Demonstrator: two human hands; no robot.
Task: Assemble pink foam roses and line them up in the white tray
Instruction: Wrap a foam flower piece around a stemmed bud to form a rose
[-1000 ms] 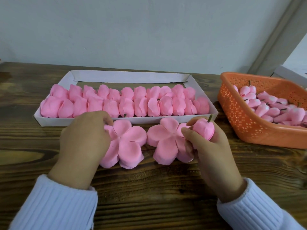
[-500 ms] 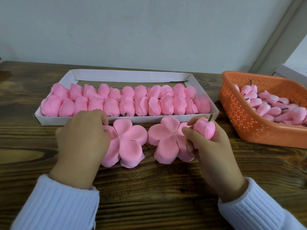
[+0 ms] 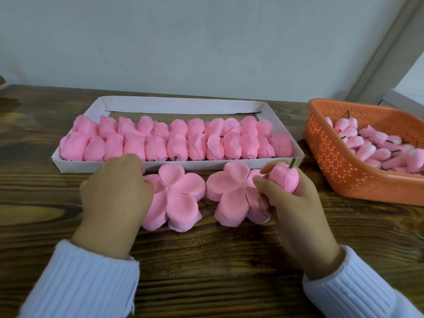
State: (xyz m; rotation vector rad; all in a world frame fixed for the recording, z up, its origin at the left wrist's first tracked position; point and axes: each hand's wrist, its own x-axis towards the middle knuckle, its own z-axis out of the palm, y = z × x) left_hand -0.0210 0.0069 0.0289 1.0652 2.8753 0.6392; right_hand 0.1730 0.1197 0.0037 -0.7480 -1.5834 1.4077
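While right fingers [image 3: 263, 183] clasp a bud [image 3: 284, 180] | left fingers [image 3: 128, 162] on flat petals [image 3: 176, 193], grip unseen

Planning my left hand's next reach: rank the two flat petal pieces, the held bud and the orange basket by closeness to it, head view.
1. Left petal piece, touching the left hand.
2. Right petal piece, centre.
3. Bud, in the right hand.
4. Orange basket, far right.

Two petal blossoms [image 3: 174, 196], one stemmed bud [image 3: 283, 177], one tray [image 3: 179, 105], one basket [image 3: 339, 166].
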